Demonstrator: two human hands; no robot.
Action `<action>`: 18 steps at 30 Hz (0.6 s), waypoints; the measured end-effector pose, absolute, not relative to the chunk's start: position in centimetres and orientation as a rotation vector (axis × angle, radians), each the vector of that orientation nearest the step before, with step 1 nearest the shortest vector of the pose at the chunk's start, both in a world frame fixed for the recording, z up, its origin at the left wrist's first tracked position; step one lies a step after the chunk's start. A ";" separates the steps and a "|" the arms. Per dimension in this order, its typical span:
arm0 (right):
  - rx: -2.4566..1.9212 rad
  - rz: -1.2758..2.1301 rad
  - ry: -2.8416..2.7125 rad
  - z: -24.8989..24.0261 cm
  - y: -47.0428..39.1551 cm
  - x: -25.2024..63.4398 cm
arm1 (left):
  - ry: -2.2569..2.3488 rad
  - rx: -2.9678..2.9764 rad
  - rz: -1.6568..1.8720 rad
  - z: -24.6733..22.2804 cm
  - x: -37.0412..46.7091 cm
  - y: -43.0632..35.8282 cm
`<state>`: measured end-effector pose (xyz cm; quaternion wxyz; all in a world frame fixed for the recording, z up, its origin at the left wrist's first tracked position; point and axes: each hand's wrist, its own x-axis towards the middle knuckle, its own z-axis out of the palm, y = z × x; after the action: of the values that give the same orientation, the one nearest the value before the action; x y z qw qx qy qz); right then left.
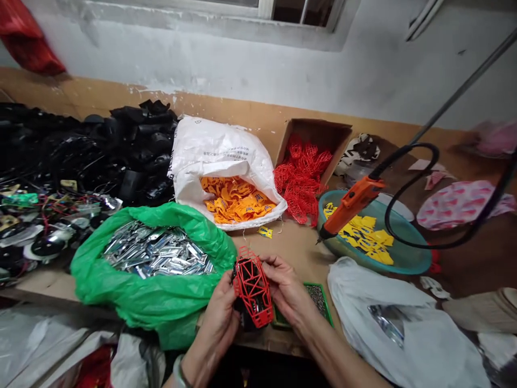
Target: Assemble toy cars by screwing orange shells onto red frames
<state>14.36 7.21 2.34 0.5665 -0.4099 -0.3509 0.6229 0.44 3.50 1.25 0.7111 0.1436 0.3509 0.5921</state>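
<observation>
At the front edge of the desk [278, 339], just beyond it in view, two hands hold a red lattice frame [252, 285] that lies over a black body [245, 319]. The left hand [220, 318] is partly closed around the body's left side, probably bearing its weight. The right hand [288, 285] is nearly closed, thumb and fingertips at the frame's upper right edge, its other fingers loosely bent; that light grip seems suited to steadying or aligning the two parts. The frame's open side faces cannot be made out.

Under and beside the right forearm, at the front edge, a green tray [329, 310] holds small metal bits [317, 295], apparently kept low and near for easy picking. Left along that edge, a green bag [137, 302] of shiny metal strips [157, 250] has its mouth rolled wide, likely for reaching in. A white plastic bag [363, 291] lies toward the front right.

Farther in, an orange power screwdriver [351, 205] hangs tip down, presumably to be within reach without taking up space. Behind it, a teal basin [412, 264] holds yellow pieces [365, 234].

Toward the back edge, a white sack [218, 143] of orange pieces [238, 199] and a tipped cardboard box [341, 132] of red frames [301, 172] both open forward. Black parts [133, 140] fill the back left corner.
</observation>
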 end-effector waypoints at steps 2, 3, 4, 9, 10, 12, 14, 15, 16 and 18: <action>-0.995 1.532 -0.761 2.5 6.3 14.1 | 0.764 0.277 1.328 1.1 0.6 3.3; -1.013 1.535 -0.743 2.4 6.1 14.1 | 0.746 0.248 1.327 1.1 0.6 3.1; -1.029 1.516 -0.738 2.3 6.0 14.1 | 0.728 0.216 1.321 1.1 0.7 2.9; -1.089 1.439 -0.722 1.0 5.8 14.0 | 0.675 0.118 1.285 1.0 0.7 2.5; -1.103 1.416 -0.726 0.8 5.8 13.8 | 0.666 0.112 1.281 0.9 0.7 2.5; -1.130 1.376 -0.749 0.5 5.6 13.5 | 0.653 0.095 1.278 0.7 0.6 2.5; -1.149 1.350 -0.766 0.4 5.5 13.3 | 0.639 0.068 1.274 0.7 0.4 2.5; -1.156 1.341 -0.772 0.4 5.4 13.1 | 0.629 0.059 1.265 0.7 0.3 2.6; -1.162 1.331 -0.778 0.4 5.3 13.0 | 0.618 0.057 1.250 0.9 0.1 2.6; -1.180 1.302 -0.800 0.3 5.1 12.8 | 0.620 0.089 1.210 1.3 -0.1 2.5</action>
<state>12.82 5.08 0.31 0.5692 -0.5025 -0.3409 0.5543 -0.11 2.53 1.29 0.7768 0.0409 0.2868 0.5592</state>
